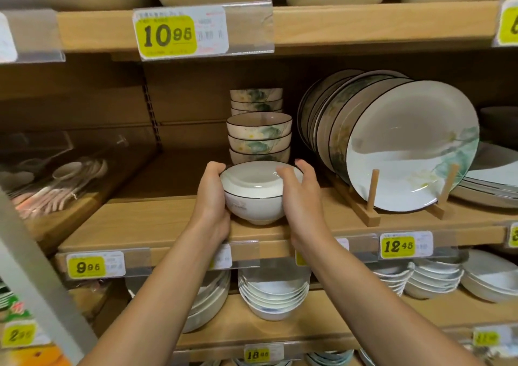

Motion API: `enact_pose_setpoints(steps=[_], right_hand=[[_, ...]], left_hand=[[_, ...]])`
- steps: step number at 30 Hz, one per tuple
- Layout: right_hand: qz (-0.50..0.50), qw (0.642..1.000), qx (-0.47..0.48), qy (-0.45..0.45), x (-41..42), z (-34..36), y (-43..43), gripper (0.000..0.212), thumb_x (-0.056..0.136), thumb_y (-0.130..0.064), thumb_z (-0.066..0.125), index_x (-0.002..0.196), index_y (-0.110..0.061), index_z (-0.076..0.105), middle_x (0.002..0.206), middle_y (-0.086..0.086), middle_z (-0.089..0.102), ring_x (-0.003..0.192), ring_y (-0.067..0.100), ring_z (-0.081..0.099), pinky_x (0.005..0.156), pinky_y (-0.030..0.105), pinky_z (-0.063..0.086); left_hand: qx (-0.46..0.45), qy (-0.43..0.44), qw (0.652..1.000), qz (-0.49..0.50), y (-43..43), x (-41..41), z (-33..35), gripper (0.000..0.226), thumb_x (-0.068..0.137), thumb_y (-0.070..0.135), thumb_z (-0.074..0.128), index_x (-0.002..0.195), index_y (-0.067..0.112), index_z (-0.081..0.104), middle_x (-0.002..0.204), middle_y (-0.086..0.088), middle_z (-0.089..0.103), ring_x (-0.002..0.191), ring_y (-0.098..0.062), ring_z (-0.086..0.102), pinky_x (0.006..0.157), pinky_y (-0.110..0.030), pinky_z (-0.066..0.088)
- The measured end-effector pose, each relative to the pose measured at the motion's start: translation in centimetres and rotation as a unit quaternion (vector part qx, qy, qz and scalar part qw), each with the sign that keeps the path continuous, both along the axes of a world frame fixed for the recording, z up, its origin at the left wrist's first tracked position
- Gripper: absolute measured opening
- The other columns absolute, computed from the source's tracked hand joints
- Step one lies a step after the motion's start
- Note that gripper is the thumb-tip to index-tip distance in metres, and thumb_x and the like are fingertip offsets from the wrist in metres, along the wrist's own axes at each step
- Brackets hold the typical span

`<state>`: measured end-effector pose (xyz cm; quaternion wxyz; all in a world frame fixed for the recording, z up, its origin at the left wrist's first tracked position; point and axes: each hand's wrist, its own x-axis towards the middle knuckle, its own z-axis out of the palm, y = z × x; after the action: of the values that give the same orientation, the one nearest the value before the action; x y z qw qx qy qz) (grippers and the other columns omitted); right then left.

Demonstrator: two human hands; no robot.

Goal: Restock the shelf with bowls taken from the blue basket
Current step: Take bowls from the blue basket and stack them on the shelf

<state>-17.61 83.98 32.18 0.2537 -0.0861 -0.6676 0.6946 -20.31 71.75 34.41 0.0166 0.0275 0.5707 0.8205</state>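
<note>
At shelf (140, 225) | bowls (253, 200) rim-up | left hand (211, 200), right hand (301, 197) grip sides

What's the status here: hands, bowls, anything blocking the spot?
Left hand and right hand: grip on white dark-rimmed ceramic bowl stack, either side. Stack at wooden shelf front. Green-floral ceramic bowl stack close behind.

We noted wooden shelving (364, 26) across whole frame, brown back panel (190, 93) behind; slotted upright (151, 113) left of centre; pale post (42, 281) slanted through lower left; yellow price tag (167, 35) upper left.
</note>
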Motion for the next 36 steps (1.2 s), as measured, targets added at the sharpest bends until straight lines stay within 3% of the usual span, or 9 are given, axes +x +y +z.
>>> enact_pose_setpoints(steps=[3, 6, 12, 15, 17, 24, 28, 31, 36], right_hand=[[0.021, 0.997, -0.075, -0.031, -0.8, 1.2, 1.1, 0.019, 0.088, -0.022, 0.050, 0.103, -0.022, 0.062, 0.100, -0.003, 0.062, 0.088, 0.012, 0.058, 0.067, 0.026, 0.045], [-0.021, 0.996, -0.084, -0.017, -0.7, 1.1, 2.0, 0.019, 0.086, -0.020, 0.048, 0.077, -0.017, 0.063, 0.076, -0.002, 0.064, 0.074, 0.014, 0.056, 0.062, 0.028, 0.041], [-0.002, 1.000, -0.007, -0.004, -0.5, -0.3, 0.5, 0.059, 0.079, -0.043, 0.054, 0.136, -0.033, 0.042, 0.108, -0.017, 0.050, 0.092, -0.001, 0.051, 0.068, 0.017, 0.040], [0.036, 0.994, -0.095, -0.035, -1.0, 0.8, 1.4, 0.016, 0.089, -0.022, 0.052, 0.102, -0.022, 0.061, 0.089, -0.007, 0.064, 0.081, 0.008, 0.058, 0.060, 0.021, 0.043], [0.028, 0.993, -0.114, -0.026, -1.0, 0.9, 2.1, 0.018, 0.090, -0.020, 0.049, 0.086, -0.015, 0.067, 0.079, 0.000, 0.067, 0.077, 0.014, 0.060, 0.062, 0.025, 0.044], [-0.013, 1.000, -0.010, 0.019, -0.9, -0.5, 0.5, 0.068, 0.076, -0.048, 0.050, 0.140, -0.029, 0.041, 0.104, -0.021, 0.050, 0.092, -0.003, 0.051, 0.066, 0.015, 0.039], [0.026, 0.994, -0.103, -0.007, -1.6, 0.4, 1.6, 0.021, 0.086, -0.025, 0.053, 0.100, -0.018, 0.066, 0.090, -0.001, 0.069, 0.086, 0.016, 0.064, 0.064, 0.025, 0.049], [0.025, 0.992, -0.123, -0.009, -1.8, -0.1, 2.6, 0.021, 0.092, -0.030, 0.050, 0.089, -0.021, 0.069, 0.089, 0.000, 0.072, 0.091, 0.016, 0.065, 0.080, 0.033, 0.052], [0.031, 0.997, -0.074, 0.002, -1.2, -0.1, 1.2, 0.040, 0.081, -0.052, 0.049, 0.110, -0.031, 0.066, 0.112, -0.007, 0.068, 0.107, 0.010, 0.062, 0.088, 0.031, 0.050]], left_hand=[[0.006, 0.043, 0.999, 0.006, -0.2, 0.5, -1.5, 0.032, 0.089, 0.026, 0.041, 0.082, 0.016, 0.071, 0.081, -0.002, 0.076, 0.076, -0.015, 0.073, 0.072, -0.035, 0.057], [0.036, 0.027, 0.998, 0.043, -0.6, -0.1, -1.0, 0.029, 0.091, 0.024, 0.043, 0.067, 0.022, 0.060, 0.054, 0.010, 0.065, 0.056, -0.008, 0.065, 0.060, -0.028, 0.048], [0.005, 0.004, 1.000, -0.016, 0.3, 0.2, -0.5, 0.032, 0.088, 0.024, 0.041, 0.081, 0.013, 0.070, 0.085, -0.009, 0.076, 0.081, -0.024, 0.072, 0.079, -0.038, 0.056], [0.010, 0.038, 0.999, 0.000, -0.2, 1.0, -1.8, 0.033, 0.091, 0.027, 0.040, 0.097, 0.015, 0.070, 0.091, -0.001, 0.077, 0.087, -0.013, 0.073, 0.071, -0.029, 0.058], [0.010, 0.044, 0.998, 0.034, -0.3, 0.6, -1.6, 0.028, 0.090, 0.028, 0.041, 0.090, 0.015, 0.066, 0.085, 0.003, 0.075, 0.087, -0.015, 0.070, 0.070, -0.029, 0.056], [0.001, 0.039, 0.999, 0.004, 0.6, 0.5, -0.3, 0.037, 0.093, 0.031, 0.039, 0.091, 0.011, 0.070, 0.092, -0.010, 0.075, 0.089, -0.024, 0.069, 0.084, -0.038, 0.052], [0.024, 0.081, 0.996, 0.000, 0.3, 1.6, -1.7, 0.030, 0.095, 0.028, 0.038, 0.096, 0.013, 0.065, 0.077, 0.003, 0.074, 0.076, -0.007, 0.070, 0.078, -0.032, 0.051], [0.022, 0.068, 0.997, 0.034, 0.1, 1.5, -1.4, 0.026, 0.096, 0.026, 0.037, 0.075, 0.021, 0.052, 0.052, 0.013, 0.059, 0.055, 0.001, 0.059, 0.066, -0.026, 0.047], [0.001, 0.023, 0.999, -0.023, 0.3, 0.9, -0.6, 0.045, 0.099, 0.034, 0.033, 0.108, 0.006, 0.068, 0.101, -0.011, 0.075, 0.101, -0.024, 0.069, 0.091, -0.040, 0.053]])
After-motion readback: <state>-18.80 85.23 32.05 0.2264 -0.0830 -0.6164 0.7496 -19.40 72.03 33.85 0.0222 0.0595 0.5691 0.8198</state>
